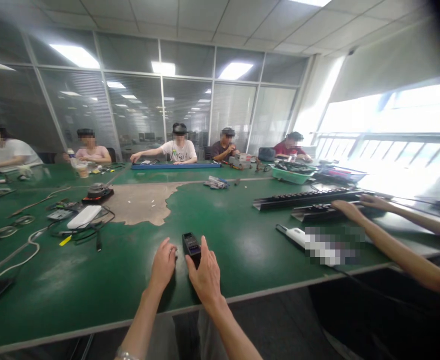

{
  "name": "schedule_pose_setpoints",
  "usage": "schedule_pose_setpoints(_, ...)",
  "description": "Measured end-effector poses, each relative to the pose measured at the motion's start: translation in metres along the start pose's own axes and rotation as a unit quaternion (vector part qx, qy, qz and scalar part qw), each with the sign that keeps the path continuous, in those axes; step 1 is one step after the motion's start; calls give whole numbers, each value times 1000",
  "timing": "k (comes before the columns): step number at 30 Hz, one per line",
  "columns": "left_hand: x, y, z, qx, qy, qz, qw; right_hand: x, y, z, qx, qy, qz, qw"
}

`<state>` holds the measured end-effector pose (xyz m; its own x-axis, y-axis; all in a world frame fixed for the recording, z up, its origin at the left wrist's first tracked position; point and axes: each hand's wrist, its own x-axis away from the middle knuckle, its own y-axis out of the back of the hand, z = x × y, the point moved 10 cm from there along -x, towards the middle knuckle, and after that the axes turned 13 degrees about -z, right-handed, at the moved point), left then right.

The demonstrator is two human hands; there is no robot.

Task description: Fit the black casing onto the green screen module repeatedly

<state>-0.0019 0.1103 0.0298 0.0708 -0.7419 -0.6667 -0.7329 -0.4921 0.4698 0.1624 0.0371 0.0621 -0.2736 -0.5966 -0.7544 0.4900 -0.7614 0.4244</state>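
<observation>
A small black handheld device (190,243), with a dark panel on its upper face, stands out against the green table just ahead of me. My right hand (207,276) is around its near end, thumb on the left side and fingers along the right. To the left of the device, apart from it, is my left hand (163,265). Its fingers are bent together over the table, with a small pale spot at the fingertips; what they hold, if anything, I cannot make out.
On the green table (129,280), a white box with cables (85,217) lies left. A white power strip (298,237) lies right, near a neighbour's arms (385,235) and black metal rails (302,200). A brown sheet (140,200) lies ahead. Several people sit across the table.
</observation>
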Motion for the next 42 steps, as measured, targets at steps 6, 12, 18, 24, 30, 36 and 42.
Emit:
schedule_pose_setpoints(6, -1, 2, 3, -9, 33, -1, 999, -7, 6, -6, -68, -57, -15, 996)
schedule_pose_setpoints(12, 8, -11, -8, -39, 15, 86, 995, -26, 25, -26, -134, -142, -41, 980)
schedule_pose_setpoints(18, 19, -23, -18, -118, -1, 187, 975, -39, 33, -54, -51, -123, -48, 990)
schedule_pose_setpoints(24, 19, -24, -24, -137, -23, 207, 968, -24, 22, -74, 32, -110, 0, 993)
schedule_pose_setpoints(30, 18, -22, -27, -139, -24, 215, 966, -17, 18, -74, 88, -83, 22, 992)
schedule_pose_setpoints(36, 17, -22, -28, -143, -20, 214, 966, -19, 21, -71, 94, -63, 4, 994)
schedule_pose_setpoints(42, 17, -19, -33, -133, -19, 219, 967, -23, 28, -64, 80, -35, -25, 996)
